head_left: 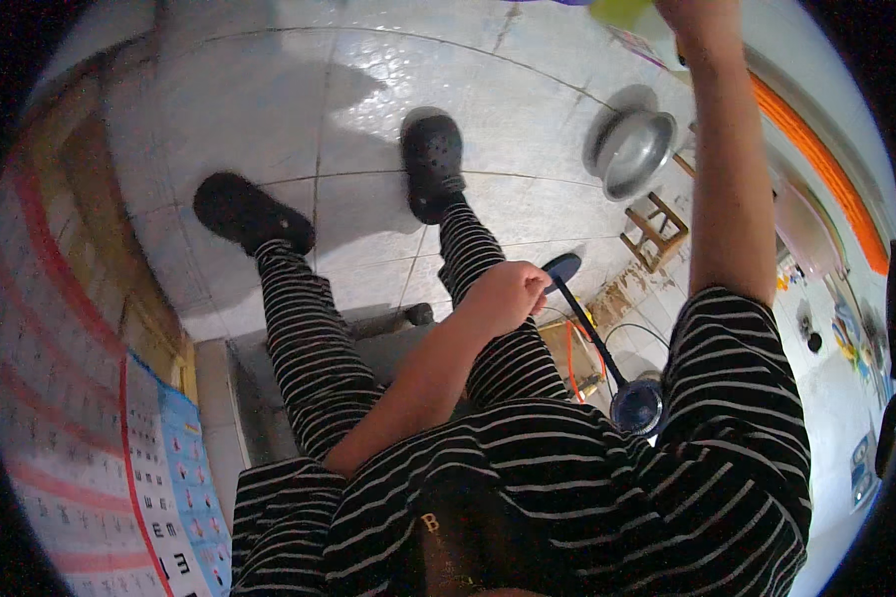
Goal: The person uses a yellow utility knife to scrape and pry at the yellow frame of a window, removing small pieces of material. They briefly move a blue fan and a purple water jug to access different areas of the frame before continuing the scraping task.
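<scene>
Left grip (508, 297): curled closed, nothing visible inside. Right grip (697, 14): cut off, state we cannot tell; green item (619, 12) just left. We see nothing finished; remainder unclear.

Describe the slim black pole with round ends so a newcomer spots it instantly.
Find the right leg of the black-and-white striped trousers, with the bare left hand in front of it. Just right of that hand, the slim black pole slants down toward the picture's right. Its round dark ends set it apart from the thin orange cord beside it.
</scene>
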A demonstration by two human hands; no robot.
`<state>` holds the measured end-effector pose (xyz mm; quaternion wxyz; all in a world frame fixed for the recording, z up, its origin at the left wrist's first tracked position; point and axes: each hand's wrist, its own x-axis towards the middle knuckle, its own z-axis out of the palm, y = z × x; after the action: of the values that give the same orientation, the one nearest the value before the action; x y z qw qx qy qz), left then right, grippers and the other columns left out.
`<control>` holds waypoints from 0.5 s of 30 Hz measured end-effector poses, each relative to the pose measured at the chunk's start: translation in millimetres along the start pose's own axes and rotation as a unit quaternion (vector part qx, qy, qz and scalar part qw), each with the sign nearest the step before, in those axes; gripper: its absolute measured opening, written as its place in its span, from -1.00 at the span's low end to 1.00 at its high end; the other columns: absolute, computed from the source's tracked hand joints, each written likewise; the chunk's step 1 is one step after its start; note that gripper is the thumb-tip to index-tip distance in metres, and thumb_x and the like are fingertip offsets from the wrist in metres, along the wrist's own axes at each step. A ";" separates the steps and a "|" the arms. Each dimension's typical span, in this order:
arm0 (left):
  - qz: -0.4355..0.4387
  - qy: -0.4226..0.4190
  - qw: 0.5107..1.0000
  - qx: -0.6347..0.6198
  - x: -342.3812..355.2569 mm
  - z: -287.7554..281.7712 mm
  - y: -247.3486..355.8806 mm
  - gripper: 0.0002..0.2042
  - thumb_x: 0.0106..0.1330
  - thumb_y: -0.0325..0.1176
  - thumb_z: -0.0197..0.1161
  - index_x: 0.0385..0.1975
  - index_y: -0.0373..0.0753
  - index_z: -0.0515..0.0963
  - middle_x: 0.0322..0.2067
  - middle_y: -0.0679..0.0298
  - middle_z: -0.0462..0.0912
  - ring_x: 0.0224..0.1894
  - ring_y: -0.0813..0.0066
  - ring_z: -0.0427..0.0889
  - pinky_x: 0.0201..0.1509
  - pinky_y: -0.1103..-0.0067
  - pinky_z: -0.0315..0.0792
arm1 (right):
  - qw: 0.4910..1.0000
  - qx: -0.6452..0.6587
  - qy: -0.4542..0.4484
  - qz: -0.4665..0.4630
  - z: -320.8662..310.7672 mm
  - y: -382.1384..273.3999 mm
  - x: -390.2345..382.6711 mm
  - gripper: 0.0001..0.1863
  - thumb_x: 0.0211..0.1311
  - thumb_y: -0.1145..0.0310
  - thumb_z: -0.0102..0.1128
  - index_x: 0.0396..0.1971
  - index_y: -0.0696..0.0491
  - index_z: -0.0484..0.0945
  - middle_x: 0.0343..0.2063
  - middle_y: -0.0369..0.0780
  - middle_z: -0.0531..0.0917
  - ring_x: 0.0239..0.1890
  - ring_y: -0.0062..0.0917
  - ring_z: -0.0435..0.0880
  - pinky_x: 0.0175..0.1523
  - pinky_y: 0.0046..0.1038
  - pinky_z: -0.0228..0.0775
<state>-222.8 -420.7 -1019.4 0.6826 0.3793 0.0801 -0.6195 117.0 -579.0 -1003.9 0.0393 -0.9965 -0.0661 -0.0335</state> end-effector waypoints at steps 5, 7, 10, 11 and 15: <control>-0.043 -0.046 0.998 0.009 0.7 -1.0 6.0 -0.74 0.35 -0.29 0.08 -0.27 -0.38 0.61 -0.55 0.20 0.66 -0.53 0.49 0.61 -0.36 0.53 0.48 | 0.990 0.031 0.138 -0.004 -10.6 -21.8 -36.7 -0.47 0.16 0.16 0.34 0.05 0.12 0.45 -0.23 -0.07 0.66 -0.14 -0.32 0.65 -0.05 -0.38 0.48; -0.045 -0.053 0.997 0.037 2.1 -4.7 5.8 -0.73 0.34 -0.27 0.10 -0.31 -0.37 0.62 -0.58 0.22 0.65 -0.53 0.49 0.60 -0.37 0.52 0.47 | 0.998 0.063 -0.011 0.025 -34.4 -27.7 -68.4 -0.51 0.07 0.11 0.41 -0.09 0.11 0.55 -0.20 -0.13 0.68 -0.14 -0.40 0.66 -0.01 -0.44 0.44; -0.040 -0.054 0.997 0.048 4.5 -0.9 -0.8 -0.73 0.33 -0.26 0.12 -0.38 -0.37 0.62 -0.59 0.23 0.65 -0.54 0.47 0.60 -0.37 0.50 0.46 | 0.990 0.091 -0.105 0.034 -26.4 -31.2 -126.9 -0.55 0.05 0.21 0.41 -0.06 0.02 0.52 -0.18 -0.15 0.66 -0.15 -0.27 0.66 -0.05 -0.37 0.48; -0.039 -0.036 0.998 0.038 4.4 1.9 -3.7 -0.72 0.33 -0.26 0.12 -0.41 -0.37 0.62 -0.59 0.22 0.65 -0.54 0.46 0.60 -0.37 0.49 0.46 | 0.985 0.087 -0.144 0.033 -25.4 -38.0 -145.0 -0.58 0.07 0.34 0.39 -0.03 -0.02 0.51 -0.19 -0.17 0.66 -0.17 -0.30 0.67 -0.07 -0.39 0.49; -0.031 -0.010 0.997 0.067 2.0 0.1 4.5 -0.72 0.33 -0.26 0.12 -0.47 -0.37 0.60 -0.58 0.19 0.66 -0.54 0.38 0.61 -0.34 0.46 0.46 | 0.933 0.172 -0.298 0.104 -31.7 -59.0 -202.8 -0.57 0.12 0.33 0.33 0.01 -0.04 0.47 -0.16 -0.15 0.63 -0.17 -0.28 0.66 -0.09 -0.35 0.49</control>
<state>-218.3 -422.7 -1018.6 0.6371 0.4152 0.0437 -0.6480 -93.5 -549.6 -982.6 0.1922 -0.9399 0.0241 0.2812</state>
